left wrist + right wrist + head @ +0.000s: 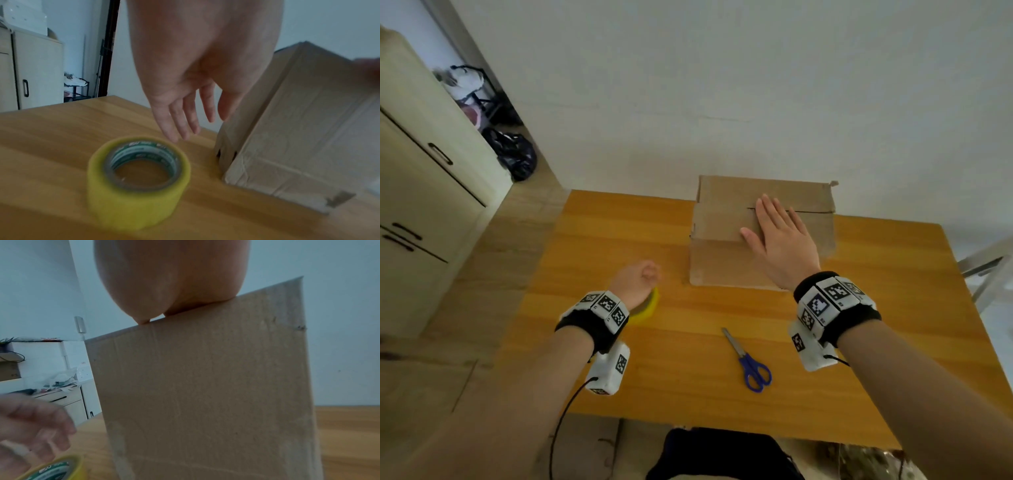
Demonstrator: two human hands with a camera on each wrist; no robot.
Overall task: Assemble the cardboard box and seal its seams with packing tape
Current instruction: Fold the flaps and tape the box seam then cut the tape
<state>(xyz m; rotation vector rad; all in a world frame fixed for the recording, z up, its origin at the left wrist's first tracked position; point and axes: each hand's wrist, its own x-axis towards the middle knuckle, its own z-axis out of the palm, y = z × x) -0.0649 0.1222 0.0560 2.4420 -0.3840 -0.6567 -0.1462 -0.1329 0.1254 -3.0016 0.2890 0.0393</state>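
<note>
A brown cardboard box (722,263) stands at the far middle of the wooden table (619,233), its top flaps folded shut with a seam across them. My right hand (774,229) lies flat on those flaps with its fingers straight; in the right wrist view only my palm (170,280) shows, resting on the box's (205,386) top edge. A yellow roll of packing tape (137,181) lies flat on the table left of the box (298,129). My left hand (191,123) hangs just above and beyond the roll, fingers loose, holding nothing.
Blue-handled scissors (748,361) lie on the table near the front, between my arms. Behind the table is a white wall. A cream cabinet (421,171) and a black bag (513,154) are off to the left on the floor.
</note>
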